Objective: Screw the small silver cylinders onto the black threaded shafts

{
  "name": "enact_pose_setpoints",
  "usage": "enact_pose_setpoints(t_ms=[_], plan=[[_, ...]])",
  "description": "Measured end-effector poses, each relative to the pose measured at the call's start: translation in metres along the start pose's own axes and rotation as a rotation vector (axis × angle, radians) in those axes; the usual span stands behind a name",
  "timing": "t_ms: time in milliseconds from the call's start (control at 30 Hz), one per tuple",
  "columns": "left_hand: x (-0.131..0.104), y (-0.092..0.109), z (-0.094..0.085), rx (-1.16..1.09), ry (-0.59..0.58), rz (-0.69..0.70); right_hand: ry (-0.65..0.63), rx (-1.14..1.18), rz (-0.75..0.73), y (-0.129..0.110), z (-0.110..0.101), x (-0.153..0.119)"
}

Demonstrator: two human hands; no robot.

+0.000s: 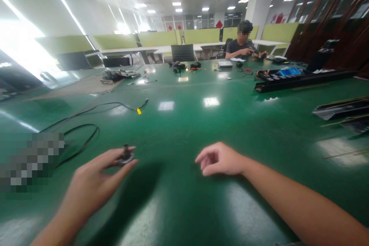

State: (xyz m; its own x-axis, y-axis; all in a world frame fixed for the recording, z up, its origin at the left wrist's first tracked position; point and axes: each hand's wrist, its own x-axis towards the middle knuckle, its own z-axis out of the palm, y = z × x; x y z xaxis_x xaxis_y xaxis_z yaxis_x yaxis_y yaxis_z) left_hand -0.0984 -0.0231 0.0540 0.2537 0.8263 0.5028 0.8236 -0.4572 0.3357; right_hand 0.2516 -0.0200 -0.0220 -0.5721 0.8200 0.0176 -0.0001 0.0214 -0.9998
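- At the lower left of the frame, a small dark part [126, 156] is held by the left hand [93, 182]. It is pinched in a narrow grip between thumb and fingers, above the green table [184, 130]. It seems to be held near the fingertips so that its top is not covered.
- Just right of the lower middle, the right hand [223, 159] is held over the table with its fingers loosely bent. A small gap is left by thumb and fingers, and nothing is seen in it. The hand may be held there so that the part is within easy reach.
- At the middle left, a black cable [106, 103] is laid in a long bend, with a yellow tag [139, 111] near its end. The tag was perhaps put there so the cable can be known.
- At the far left, a grey thing [33, 161] is blurred into squares; what it is cannot be told.
- At the upper right, a blue thing [290, 71] is set on a long black rail [305, 81], perhaps because it fits there.
- Behind, a co-worker [240, 48] is seated at the table's far side.
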Motion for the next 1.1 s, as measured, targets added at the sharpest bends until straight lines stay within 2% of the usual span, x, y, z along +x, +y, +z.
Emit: enact_pose_setpoints(t_ms=[67,100,167,233,333,467,567,733,933,1100], plan=[[0.016,0.022,0.028,-0.042,-0.149,0.148,0.193,-0.109,-0.048,0.000,-0.002,0.001],[0.023,0.035,0.042,-0.083,-0.193,0.177,0.297,-0.193,-0.070,0.000,-0.003,0.002],[0.032,0.058,0.068,-0.150,-0.228,0.145,0.451,-0.365,-0.106,0.000,-0.003,0.002],[0.036,0.073,0.089,-0.202,-0.242,0.111,0.493,-0.486,-0.139,0.001,-0.002,0.001],[0.034,0.073,0.105,-0.263,-0.269,0.129,0.448,-0.564,-0.180,0.001,0.003,0.000],[0.029,0.058,0.106,-0.345,-0.276,0.233,0.397,-0.610,-0.191,-0.001,0.010,-0.001],[0.026,0.054,0.105,-0.382,-0.271,0.245,0.375,-0.621,-0.186,-0.002,0.015,0.000],[0.019,0.060,0.110,-0.381,-0.235,0.188,0.363,-0.644,-0.206,-0.005,0.019,-0.002],[0.017,0.068,0.110,-0.429,-0.307,0.192,0.376,-0.671,-0.231,-0.007,0.020,-0.003],[0.016,0.068,0.112,-0.445,-0.317,0.176,0.376,-0.679,-0.251,-0.007,0.021,-0.004]])
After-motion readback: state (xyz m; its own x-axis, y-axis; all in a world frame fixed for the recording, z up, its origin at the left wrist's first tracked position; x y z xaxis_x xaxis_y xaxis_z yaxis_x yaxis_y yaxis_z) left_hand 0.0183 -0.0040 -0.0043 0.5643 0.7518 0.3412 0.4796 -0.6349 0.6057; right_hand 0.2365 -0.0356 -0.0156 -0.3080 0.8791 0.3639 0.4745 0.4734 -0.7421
